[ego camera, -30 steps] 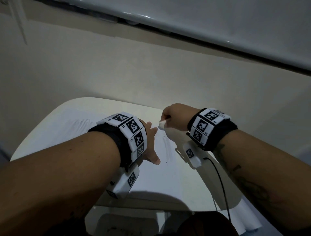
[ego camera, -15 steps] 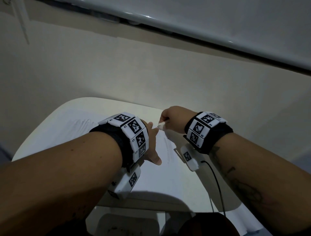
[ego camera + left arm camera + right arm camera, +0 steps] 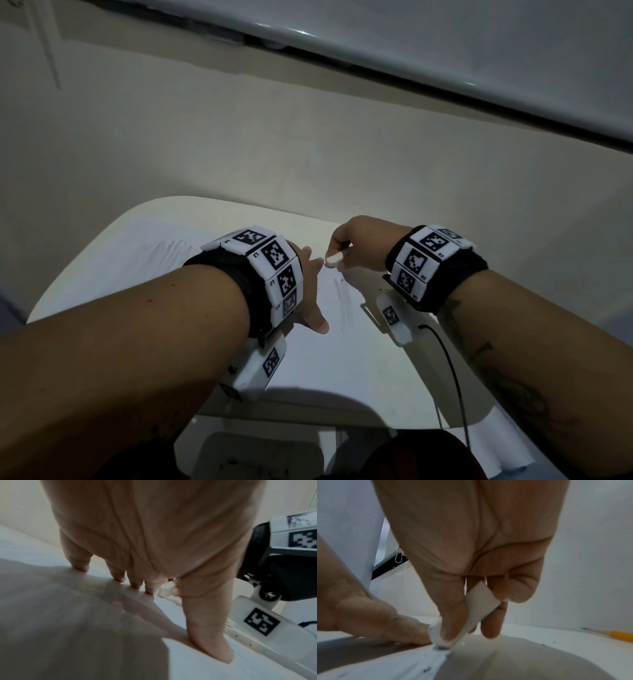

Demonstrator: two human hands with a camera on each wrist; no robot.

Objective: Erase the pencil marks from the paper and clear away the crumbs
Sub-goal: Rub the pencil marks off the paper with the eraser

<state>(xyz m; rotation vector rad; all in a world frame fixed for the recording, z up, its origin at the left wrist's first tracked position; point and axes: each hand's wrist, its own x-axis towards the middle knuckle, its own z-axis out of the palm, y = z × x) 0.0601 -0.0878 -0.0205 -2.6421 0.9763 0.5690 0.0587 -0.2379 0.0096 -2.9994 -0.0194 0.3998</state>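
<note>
The paper (image 3: 346, 349) lies flat on the white desk (image 3: 102, 260) — pale, with faint grey streaks and dark crumbs (image 3: 426, 670). The right hand (image 3: 359, 240) pinches a white eraser (image 3: 479, 605), its smudged tip on the sheet. The left hand (image 3: 308, 294) — fingers straight — presses the paper down just beside it.

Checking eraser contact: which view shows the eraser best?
Right wrist: the eraser is large, pinched in the right hand, its tip on the paper. Head shows a small white piece; left wrist only a blurred bit past the left hand.
</note>
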